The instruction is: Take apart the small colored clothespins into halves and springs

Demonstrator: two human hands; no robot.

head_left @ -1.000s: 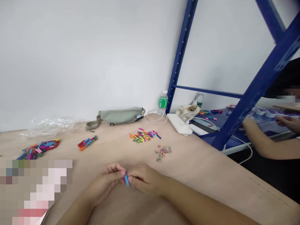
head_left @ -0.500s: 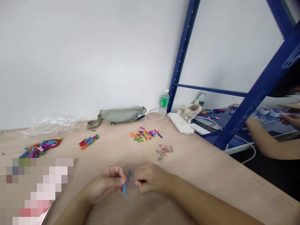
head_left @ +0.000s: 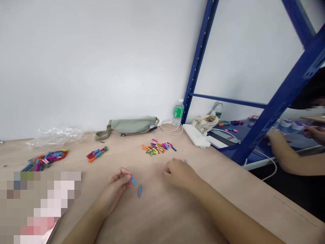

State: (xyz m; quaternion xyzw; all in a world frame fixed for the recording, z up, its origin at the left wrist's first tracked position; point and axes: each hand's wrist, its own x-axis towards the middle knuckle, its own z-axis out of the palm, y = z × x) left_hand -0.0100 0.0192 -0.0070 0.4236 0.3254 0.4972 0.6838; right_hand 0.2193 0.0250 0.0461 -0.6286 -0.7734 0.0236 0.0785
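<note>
My left hand point(head_left: 119, 184) pinches a blue clothespin half point(head_left: 134, 181) between thumb and fingers, its free end pointing right. A second blue piece point(head_left: 139, 190) of the same sort lies on the brown table just below and to the right of it. My right hand point(head_left: 179, 173) is over the small metal springs point(head_left: 185, 161), most of which it hides. Its fingers are curled downward, and whatever the tips hold or touch is out of sight. Behind it lies a pile of loose coloured clothespin halves point(head_left: 158, 147).
Further left are a small group of clothespins point(head_left: 96, 154) and a larger pile point(head_left: 45, 160). A grey-green pouch point(head_left: 133, 125), crumpled plastic point(head_left: 56, 135), a bottle point(head_left: 178, 113) and a white case point(head_left: 196, 135) line the back. A blue rack post point(head_left: 276, 91) stands right; another person's arm point(head_left: 289, 156) is beyond.
My right hand has moved away from the left, forward and to the right, covering the springs. My left hand has shifted slightly up and left, and its blue piece now slants.
</note>
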